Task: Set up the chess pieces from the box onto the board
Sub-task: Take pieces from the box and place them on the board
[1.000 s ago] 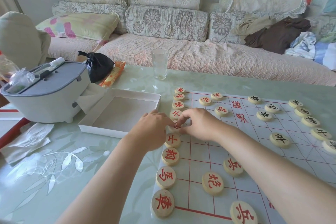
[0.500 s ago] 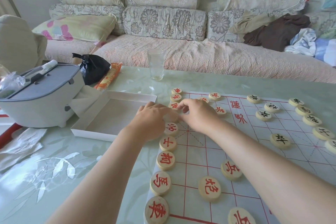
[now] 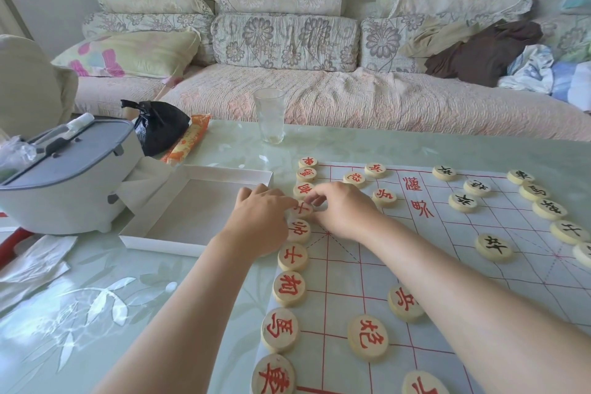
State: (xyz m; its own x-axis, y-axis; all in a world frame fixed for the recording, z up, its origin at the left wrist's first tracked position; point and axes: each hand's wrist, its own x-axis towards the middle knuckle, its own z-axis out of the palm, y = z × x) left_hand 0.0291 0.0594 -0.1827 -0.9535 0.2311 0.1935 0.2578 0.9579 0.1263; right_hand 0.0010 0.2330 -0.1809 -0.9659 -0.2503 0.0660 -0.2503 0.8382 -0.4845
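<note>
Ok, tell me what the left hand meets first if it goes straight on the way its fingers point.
The red-lettered chess piece at its fingertips, which the left hand may already touch; just past it, the fingers of the right hand.

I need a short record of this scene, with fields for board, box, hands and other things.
board: white paper sheet with red grid, red-lettered pieces along its left edge, black-lettered ones at right
box: shallow white cardboard box, nothing seen inside
hands: left hand and right hand both touch one round wooden piece with a red character; grip unclear
other: clear drinking glass behind the board
</note>
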